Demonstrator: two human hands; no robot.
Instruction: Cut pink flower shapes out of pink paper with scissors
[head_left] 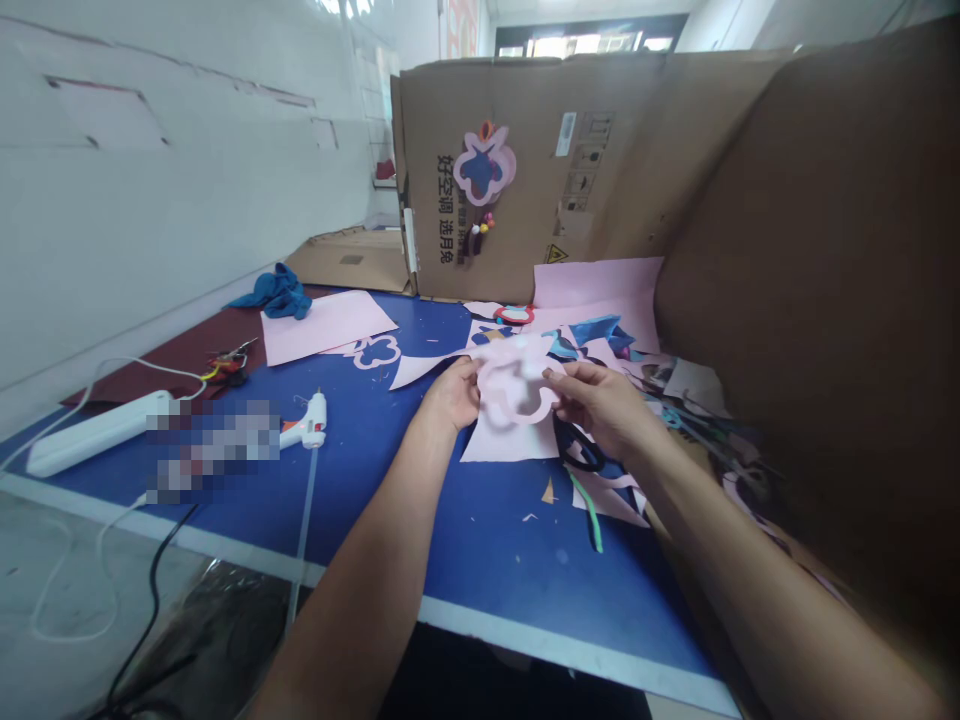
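Between my two hands is a pale pink flower-shaped frame, cut from a thin sheet and held above the blue table. My left hand grips its left edge, with the fingertips partly hidden behind it. On the opposite edge, my right hand pinches the frame between thumb and fingers. Black-handled scissors show just under my right hand; their blades are out of sight. Pink sheet scraps lie beneath the frame. Another flower-shaped pink cutout rests on the table to the left.
A white glue gun stands at the left near a white power strip and cables. Pink sheets and a blue cloth lie farther back. Cardboard walls enclose the back and right. A green strip lies in front.
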